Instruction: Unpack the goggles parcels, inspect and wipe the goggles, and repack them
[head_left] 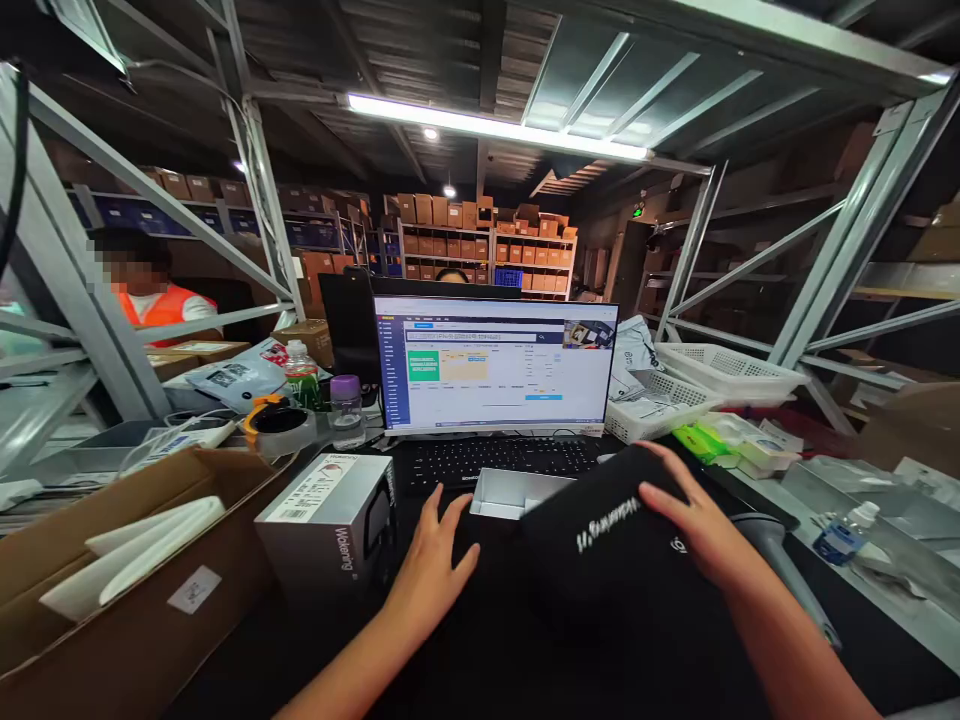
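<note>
My right hand lies flat, fingers spread, on top of a black pouch with white lettering in the middle of the dark desk. My left hand rests open on the desk just left of the pouch, fingers stretched toward a small open grey box. A boxed product marked with a brand name stands left of my left hand. Behind them are a black keyboard and a lit monitor.
An open cardboard carton with white sheets sits at the left. Bottles and a tape roll stand left of the monitor. White baskets and packets lie at the right, a handheld scanner near my right arm. A person in an orange vest sits far left.
</note>
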